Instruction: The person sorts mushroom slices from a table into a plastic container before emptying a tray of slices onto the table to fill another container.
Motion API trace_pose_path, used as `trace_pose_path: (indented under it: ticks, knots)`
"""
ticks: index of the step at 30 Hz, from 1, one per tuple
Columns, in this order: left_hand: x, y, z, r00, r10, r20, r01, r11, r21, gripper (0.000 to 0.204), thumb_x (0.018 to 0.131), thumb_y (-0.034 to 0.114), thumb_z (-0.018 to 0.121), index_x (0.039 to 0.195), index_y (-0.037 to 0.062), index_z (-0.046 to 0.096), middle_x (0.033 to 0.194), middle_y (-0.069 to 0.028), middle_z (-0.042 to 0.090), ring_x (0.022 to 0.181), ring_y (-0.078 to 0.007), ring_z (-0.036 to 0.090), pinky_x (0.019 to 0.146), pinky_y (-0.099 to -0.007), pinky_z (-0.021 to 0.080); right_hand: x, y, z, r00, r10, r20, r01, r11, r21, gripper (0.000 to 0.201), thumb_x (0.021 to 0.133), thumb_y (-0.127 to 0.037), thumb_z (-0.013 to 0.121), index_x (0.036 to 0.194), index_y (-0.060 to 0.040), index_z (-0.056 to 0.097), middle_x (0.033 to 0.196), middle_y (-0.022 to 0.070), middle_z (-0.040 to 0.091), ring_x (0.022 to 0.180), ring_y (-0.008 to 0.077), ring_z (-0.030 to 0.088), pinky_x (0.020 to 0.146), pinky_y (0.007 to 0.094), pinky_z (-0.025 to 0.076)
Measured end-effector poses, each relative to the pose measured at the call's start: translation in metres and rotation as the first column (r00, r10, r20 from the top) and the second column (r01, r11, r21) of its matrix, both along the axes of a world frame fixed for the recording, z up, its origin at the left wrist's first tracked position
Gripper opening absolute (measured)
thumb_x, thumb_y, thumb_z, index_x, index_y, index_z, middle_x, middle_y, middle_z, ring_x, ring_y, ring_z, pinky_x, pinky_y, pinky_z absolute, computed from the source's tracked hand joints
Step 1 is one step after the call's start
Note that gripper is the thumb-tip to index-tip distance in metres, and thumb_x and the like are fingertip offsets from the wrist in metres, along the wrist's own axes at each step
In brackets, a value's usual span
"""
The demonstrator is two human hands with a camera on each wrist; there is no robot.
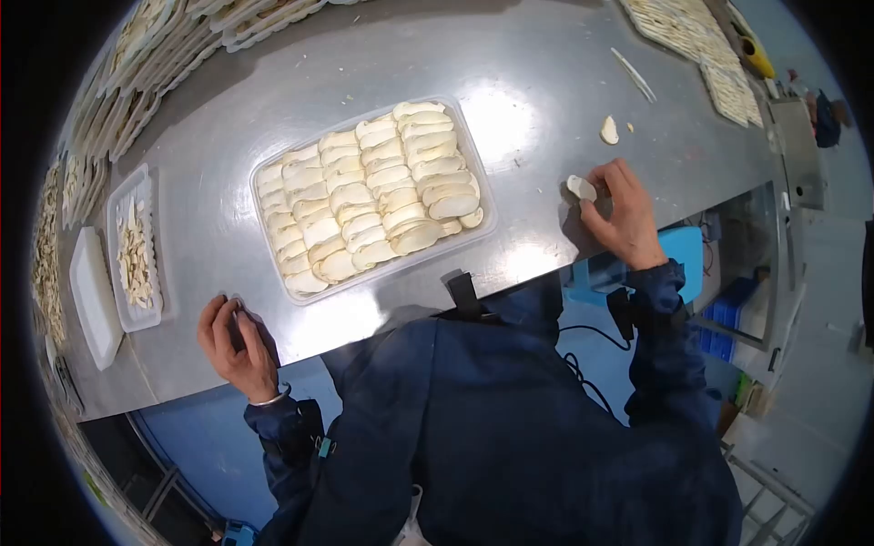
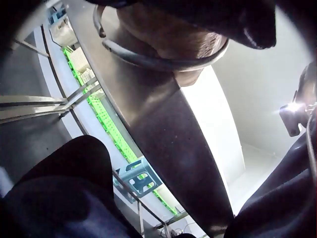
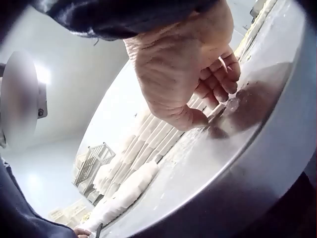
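Rows of overlapping pale slices (image 1: 350, 196) fill a clear tray (image 1: 492, 214) on the metal table. Right of it, the right hand (image 1: 628, 218) pinches one pale slice (image 1: 581, 188) between thumb and fingers, just above or on the tabletop; the right wrist view shows this hand (image 3: 181, 69) low over the metal, the slice not discernible. The left hand (image 1: 237, 350) rests at the table's front edge, left of the tray, fingers loosely bent and holding nothing visible. In the left wrist view, only its wrist (image 2: 163, 37) with a bracelet shows clearly.
A small tray of narrow pieces (image 1: 137, 250) and a white tray (image 1: 96, 296) stand at the left. Stacked filled trays (image 1: 137, 82) line the back left; more slices (image 1: 696, 45) lie back right. A loose slice (image 1: 609, 130) and a thin strip (image 1: 633, 75) lie beyond the right hand.
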State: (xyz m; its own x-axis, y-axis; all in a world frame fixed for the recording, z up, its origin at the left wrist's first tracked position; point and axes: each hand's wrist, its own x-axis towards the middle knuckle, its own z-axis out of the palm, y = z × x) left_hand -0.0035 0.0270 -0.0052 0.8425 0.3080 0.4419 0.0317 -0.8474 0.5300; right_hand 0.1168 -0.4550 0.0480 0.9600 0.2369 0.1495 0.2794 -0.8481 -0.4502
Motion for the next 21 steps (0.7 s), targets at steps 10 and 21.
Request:
trace_pose_path:
  ticks: [10,21]
  knots:
    - [0.001,-0.001,0.001,1.000,0.012,-0.002,-0.012,1.000,0.016,0.016,0.091,0.002,0.063,0.106,0.0005,0.069,0.119,-0.0152,0.062,0.111,-0.0303,0.060,0.095,-0.0371,0.049,0.012,0.096,0.019,0.861,0.480,0.167,-0.485,0.874,-0.010,0.028,0.071,-0.010,0.068,0.095,-0.0018,0.055,0.090,0.0122,0.054,0.083,0.0298,0.055,0.075,0.0394,0.044]
    - [0.001,0.000,0.000,0.999,0.024,-0.026,-0.023,0.999,0.036,0.018,0.091,0.004,0.062,0.107,0.0002,0.069,0.120,-0.0158,0.061,0.111,-0.0301,0.060,0.095,-0.0375,0.049,0.015,0.108,0.008,0.818,0.546,0.179,-0.549,0.835,-0.036,0.031,0.071,-0.010,0.068,0.098,-0.0023,0.055,0.092,0.0124,0.052,0.085,0.0293,0.055,0.075,0.0400,0.043]
